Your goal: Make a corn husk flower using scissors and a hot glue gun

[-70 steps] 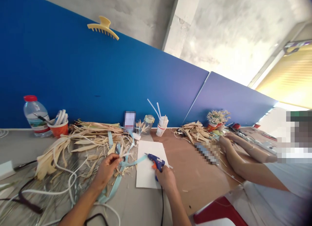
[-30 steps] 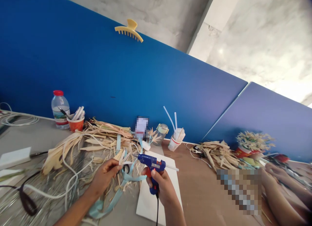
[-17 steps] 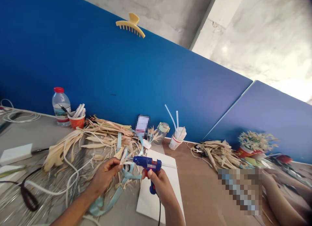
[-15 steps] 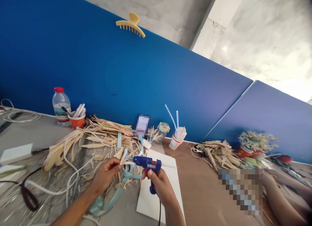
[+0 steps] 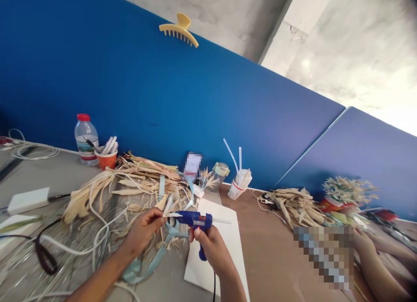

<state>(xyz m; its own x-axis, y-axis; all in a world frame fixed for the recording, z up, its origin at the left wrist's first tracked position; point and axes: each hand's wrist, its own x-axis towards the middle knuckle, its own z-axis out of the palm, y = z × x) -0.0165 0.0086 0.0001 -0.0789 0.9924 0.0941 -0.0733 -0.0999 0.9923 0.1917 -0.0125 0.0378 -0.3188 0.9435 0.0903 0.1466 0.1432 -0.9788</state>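
The right hand (image 5: 211,244) grips a blue glue gun (image 5: 193,220) over the left edge of the white sheet (image 5: 233,243), closer to the left hand (image 5: 147,227) than earlier; its long axis runs crosswise, nozzle leftward beside the pale strip (image 5: 174,214) that hand pinches. A paper cup (image 5: 236,190) stands near the far bench (image 5: 270,250) edge.

Grey and brown tabletop (image 5: 267,254), dried husks (image 5: 148,169), white sheet (image 5: 224,211), orange cup (image 5: 106,160)

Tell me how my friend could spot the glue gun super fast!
Find the big blue partition, then look below it for the white sheet. Over that sheet, the person's right hand grips the glue gun. Unlike the pale leaves and ribbon nearby, it's dark blue and pistol-shaped, with a black cord hanging down.
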